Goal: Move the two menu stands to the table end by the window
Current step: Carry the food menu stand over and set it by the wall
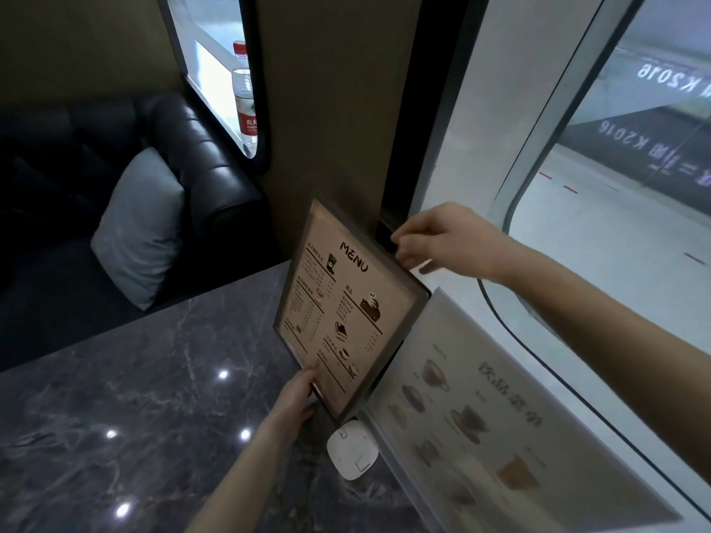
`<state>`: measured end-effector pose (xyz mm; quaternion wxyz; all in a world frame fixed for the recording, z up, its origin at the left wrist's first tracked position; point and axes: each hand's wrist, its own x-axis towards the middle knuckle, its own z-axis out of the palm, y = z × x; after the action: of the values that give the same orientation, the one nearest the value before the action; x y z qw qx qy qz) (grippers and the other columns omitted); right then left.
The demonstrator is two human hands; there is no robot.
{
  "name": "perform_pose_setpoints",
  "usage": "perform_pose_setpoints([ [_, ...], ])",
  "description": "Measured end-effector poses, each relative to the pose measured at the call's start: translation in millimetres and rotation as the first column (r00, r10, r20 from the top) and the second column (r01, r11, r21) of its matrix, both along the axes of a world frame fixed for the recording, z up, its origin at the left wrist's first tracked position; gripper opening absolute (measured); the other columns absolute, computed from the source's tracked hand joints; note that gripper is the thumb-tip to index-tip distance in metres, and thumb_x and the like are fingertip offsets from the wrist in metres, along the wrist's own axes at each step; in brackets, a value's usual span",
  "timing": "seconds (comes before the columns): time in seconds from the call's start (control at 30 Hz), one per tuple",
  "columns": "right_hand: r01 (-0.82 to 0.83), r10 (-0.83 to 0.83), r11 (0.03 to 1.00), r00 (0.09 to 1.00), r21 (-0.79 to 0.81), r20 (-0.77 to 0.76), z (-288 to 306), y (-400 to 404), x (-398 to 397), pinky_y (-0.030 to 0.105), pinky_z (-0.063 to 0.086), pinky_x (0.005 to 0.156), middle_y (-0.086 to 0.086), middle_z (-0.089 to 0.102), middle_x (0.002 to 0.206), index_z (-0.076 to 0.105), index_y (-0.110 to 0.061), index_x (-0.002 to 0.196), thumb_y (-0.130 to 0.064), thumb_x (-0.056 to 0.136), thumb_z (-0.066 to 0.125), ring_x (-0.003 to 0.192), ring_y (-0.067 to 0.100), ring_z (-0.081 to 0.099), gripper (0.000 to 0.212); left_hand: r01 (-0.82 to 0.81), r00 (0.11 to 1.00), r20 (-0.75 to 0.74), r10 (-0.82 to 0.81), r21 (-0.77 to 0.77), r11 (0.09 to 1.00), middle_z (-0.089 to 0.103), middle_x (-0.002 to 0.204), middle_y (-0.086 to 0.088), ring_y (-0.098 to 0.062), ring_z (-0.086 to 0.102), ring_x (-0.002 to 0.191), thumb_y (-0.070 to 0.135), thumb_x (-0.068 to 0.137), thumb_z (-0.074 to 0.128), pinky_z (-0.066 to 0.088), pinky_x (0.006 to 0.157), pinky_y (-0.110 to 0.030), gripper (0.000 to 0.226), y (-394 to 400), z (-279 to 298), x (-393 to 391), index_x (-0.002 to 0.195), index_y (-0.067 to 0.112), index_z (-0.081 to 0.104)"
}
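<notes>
Gripping the framed menu stand [346, 309] from two sides, both hands have their fingers closed on its dark frame. The left hand [298, 396] pinches the near lower edge, thumb on the printed face and the other fingers tucked behind. The right hand [442, 240] has curled fingers clamped over the far upper edge, close to the wall pillar [331, 109]. This stand carries a beige sheet headed "MENU" with small pictures of drinks and cakes, and it tilts back toward the far right; whether its base touches the table cannot be told.

Just right of it, along the window [615, 167], a second menu stand [481, 417] of clear acrylic shows pale pictures of cups and leans at the right edge of the dark marble table [134, 417]. The two stands overlap in view, the framed one in front.

A small white rounded device [352, 450] sits on the table just near of the framed stand. Farther left, a black leather sofa [200, 155] holds a grey cushion [140, 228], and a water bottle with a red label [244, 101] stands in a wall opening.
</notes>
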<state>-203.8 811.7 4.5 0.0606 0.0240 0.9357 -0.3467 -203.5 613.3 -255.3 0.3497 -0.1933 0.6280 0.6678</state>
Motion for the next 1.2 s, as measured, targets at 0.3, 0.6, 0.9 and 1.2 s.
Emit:
perform_pose_setpoints([
  [0.3, -0.009, 0.03, 0.983, 0.993, -0.181, 0.114, -7.9, 9.1, 18.8, 0.034, 0.058, 0.077, 0.012, 0.071, 0.096, 0.068, -0.007, 0.096, -0.014, 0.085, 0.058, 0.086, 0.02, 0.068, 0.016, -0.077, 0.997, 0.024, 0.078, -0.012, 0.997, 0.056, 0.13, -0.01, -0.027, 0.048, 0.121, 0.03, 0.094, 0.045, 0.035, 0.107, -0.043, 0.039, 4.0, -5.8, 6.1, 0.128, 0.012, 0.05],
  [0.6, 0.022, -0.02, 0.997, 1.0, -0.078, 0.017, -11.2, 3.1, 16.0, 0.035, 0.056, 0.08, 0.012, 0.071, 0.093, 0.069, -0.004, 0.095, -0.011, 0.084, 0.06, 0.084, 0.019, 0.065, 0.016, -0.043, 0.999, 0.002, 0.043, -0.031, 0.999, 0.06, 0.111, -0.002, -0.02, 0.051, 0.103, 0.04, 0.091, 0.045, 0.035, 0.09, -0.035, 0.018, 5.1, -8.7, 4.7, 0.091, 0.027, 0.057],
  [0.9, 0.071, -0.063, 0.986, 0.996, -0.149, 0.056, -11.9, 7.8, 13.8, 0.02, 0.057, 0.062, 0.011, 0.069, 0.092, 0.065, -0.001, 0.1, -0.009, 0.084, 0.059, 0.079, 0.016, 0.066, 0.019, -0.01, 1.0, -0.02, 0.01, -0.029, 1.0, 0.052, 0.133, -0.008, -0.026, 0.043, 0.125, 0.044, 0.092, 0.041, 0.031, 0.107, -0.041, 0.043, 11.5, -12.7, 5.9, 0.125, 0.018, 0.05],
  [1.2, 0.076, -0.065, 0.982, 0.995, -0.173, 0.07, -12.1, 13.5, 12.6, 0.026, 0.059, 0.065, 0.017, 0.07, 0.092, 0.066, 0.001, 0.099, -0.006, 0.083, 0.059, 0.077, 0.02, 0.068, 0.018, 0.002, 1.0, -0.014, -0.002, 0.0, 1.0, 0.049, 0.137, -0.007, -0.025, 0.043, 0.126, 0.045, 0.09, 0.042, 0.03, 0.107, -0.042, 0.049, 17.0, -15.1, 2.8, 0.131, 0.018, 0.044],
])
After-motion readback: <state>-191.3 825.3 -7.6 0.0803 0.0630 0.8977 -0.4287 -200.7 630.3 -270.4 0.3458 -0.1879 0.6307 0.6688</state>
